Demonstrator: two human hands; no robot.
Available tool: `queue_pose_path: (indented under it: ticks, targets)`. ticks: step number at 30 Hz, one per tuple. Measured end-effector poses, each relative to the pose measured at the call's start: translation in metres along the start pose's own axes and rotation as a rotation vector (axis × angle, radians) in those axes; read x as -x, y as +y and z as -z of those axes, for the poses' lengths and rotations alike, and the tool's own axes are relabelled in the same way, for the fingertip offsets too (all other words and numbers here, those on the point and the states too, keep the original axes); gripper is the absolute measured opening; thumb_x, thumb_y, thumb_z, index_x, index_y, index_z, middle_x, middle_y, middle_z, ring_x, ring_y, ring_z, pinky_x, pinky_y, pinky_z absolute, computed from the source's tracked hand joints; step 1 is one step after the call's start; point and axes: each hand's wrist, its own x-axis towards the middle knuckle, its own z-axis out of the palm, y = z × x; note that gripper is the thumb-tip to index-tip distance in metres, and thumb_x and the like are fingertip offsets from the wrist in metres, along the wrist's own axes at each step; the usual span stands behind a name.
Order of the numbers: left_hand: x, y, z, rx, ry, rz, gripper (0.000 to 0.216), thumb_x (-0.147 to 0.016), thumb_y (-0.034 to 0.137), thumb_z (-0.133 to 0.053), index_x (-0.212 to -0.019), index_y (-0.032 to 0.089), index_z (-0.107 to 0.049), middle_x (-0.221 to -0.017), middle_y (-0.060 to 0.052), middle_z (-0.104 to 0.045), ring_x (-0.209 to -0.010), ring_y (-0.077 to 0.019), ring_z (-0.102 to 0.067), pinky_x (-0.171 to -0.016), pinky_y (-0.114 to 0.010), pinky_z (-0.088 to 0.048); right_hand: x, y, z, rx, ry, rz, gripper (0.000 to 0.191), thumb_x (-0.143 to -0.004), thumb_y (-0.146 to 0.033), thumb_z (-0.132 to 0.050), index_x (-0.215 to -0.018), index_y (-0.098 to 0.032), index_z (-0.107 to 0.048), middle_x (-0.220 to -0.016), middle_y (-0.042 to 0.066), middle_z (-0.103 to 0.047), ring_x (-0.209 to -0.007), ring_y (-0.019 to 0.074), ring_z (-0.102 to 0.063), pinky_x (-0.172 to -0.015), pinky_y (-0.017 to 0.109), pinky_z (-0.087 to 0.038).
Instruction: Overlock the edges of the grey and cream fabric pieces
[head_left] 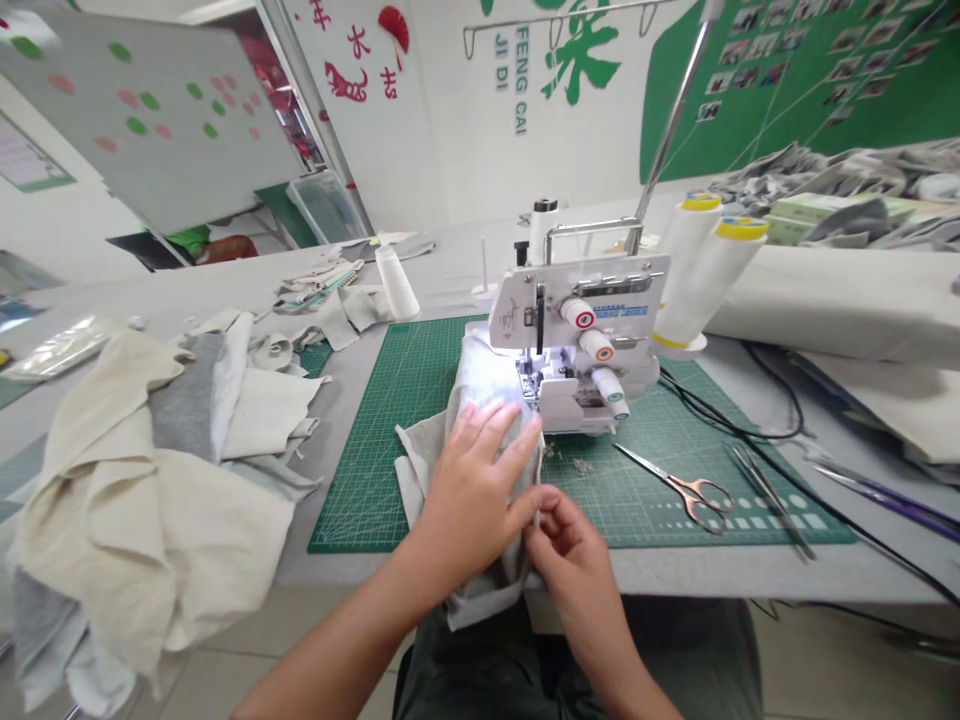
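A light grey piece of fabric [484, 375] lies at the left side of a white overlock sewing machine [592, 320], its edge reaching the lit presser foot. Spread flat on top of this fabric is my left hand [480, 480], fingers stretched toward the machine and thumb near the fabric's edge. Closer to my body, my right hand [566, 530] pinches that same edge between thumb and fingers. The fabric's near end hangs over the table's front edge. Small grey scraps [581, 466] lie just below the machine.
Under the machine is a green cutting mat [360, 470]. Scissors [694, 490], tweezers [772, 500] and a purple-handled tool [892, 500] lie to the right, near a black cable [720, 425]. Heaped cloth [165, 520] covers the left side. Thread cones [720, 265] stand behind.
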Motion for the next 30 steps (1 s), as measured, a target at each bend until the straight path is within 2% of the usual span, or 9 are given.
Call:
queue_pose_path:
  ticks: [2,4,7,13,19,26,30]
  targets:
    - [0.006,0.010,0.000,0.004,0.015,0.031,0.056,-0.092,0.038,-0.060,-0.142,0.015,-0.047,-0.145,-0.014,-0.048,-0.139,-0.0302,-0.036,-0.118,-0.053,-0.028,0.000,-0.004,-0.002,0.012,0.013,0.014,0.016,-0.072,-0.027,-0.074,-0.071,-0.020,-0.060,-0.066,-0.003,-0.056,-0.062,0.0124,-0.051,-0.054,0.020,-0.042]
    - [0.011,0.019,0.000,0.010,0.021,0.062,0.056,-0.092,0.037,-0.060,-0.142,0.015,-0.046,-0.144,-0.014,-0.047,-0.137,-0.0306,-0.037,-0.116,-0.052,-0.032,0.000,-0.006,-0.003,0.024,0.021,0.009,0.017,-0.069,-0.024,-0.074,-0.068,-0.020,-0.058,-0.064,-0.004,-0.053,-0.060,0.0123,-0.049,-0.053,0.020,-0.042]
    - [0.014,0.023,-0.002,0.013,0.022,0.089,0.058,-0.092,0.037,-0.061,-0.144,0.017,-0.045,-0.146,-0.014,-0.045,-0.138,-0.0309,-0.036,-0.116,-0.052,-0.033,0.001,-0.006,-0.004,0.021,0.026,0.003,0.014,-0.069,-0.023,-0.072,-0.077,-0.020,-0.060,-0.070,-0.003,-0.058,-0.065,0.0143,-0.053,-0.057,0.022,-0.046]
    - [0.004,0.011,-0.008,0.005,0.034,0.088,0.058,-0.090,0.034,-0.064,-0.143,0.019,-0.046,-0.148,-0.012,-0.044,-0.140,-0.0301,-0.035,-0.118,-0.052,-0.028,0.002,0.002,-0.003,0.055,0.038,0.025,0.011,-0.070,-0.016,-0.065,-0.077,-0.022,-0.059,-0.070,-0.004,-0.054,-0.068,0.0142,-0.050,-0.060,0.022,-0.044]
    - [0.001,0.007,-0.009,-0.009,0.039,0.086,0.059,-0.090,0.041,-0.064,-0.142,0.021,-0.047,-0.148,-0.012,-0.045,-0.139,-0.0298,-0.037,-0.118,-0.053,-0.026,0.004,0.007,-0.004,0.026,0.009,-0.007,0.033,-0.066,-0.011,-0.059,-0.097,-0.022,-0.065,-0.085,0.000,-0.066,-0.078,0.0176,-0.059,-0.073,0.027,-0.050]
    - [-0.007,0.000,-0.009,-0.028,0.034,0.090,0.060,-0.090,0.047,-0.063,-0.142,0.022,-0.048,-0.148,-0.012,-0.046,-0.139,-0.0291,-0.038,-0.119,-0.054,-0.023,0.007,0.011,-0.004,0.090,-0.004,0.003,0.037,-0.068,-0.008,-0.058,-0.101,-0.023,-0.065,-0.076,-0.001,-0.064,-0.067,0.0166,-0.057,-0.066,0.026,-0.050]
    - [-0.005,0.007,-0.007,-0.040,0.031,0.116,0.062,-0.089,0.046,-0.064,-0.143,0.021,-0.047,-0.150,-0.012,-0.045,-0.141,-0.0306,-0.035,-0.120,-0.057,-0.019,0.006,0.010,-0.005,0.090,0.005,0.019,0.035,-0.068,-0.010,-0.059,-0.101,-0.022,-0.063,-0.080,0.000,-0.064,-0.072,0.0173,-0.059,-0.069,0.027,-0.051]
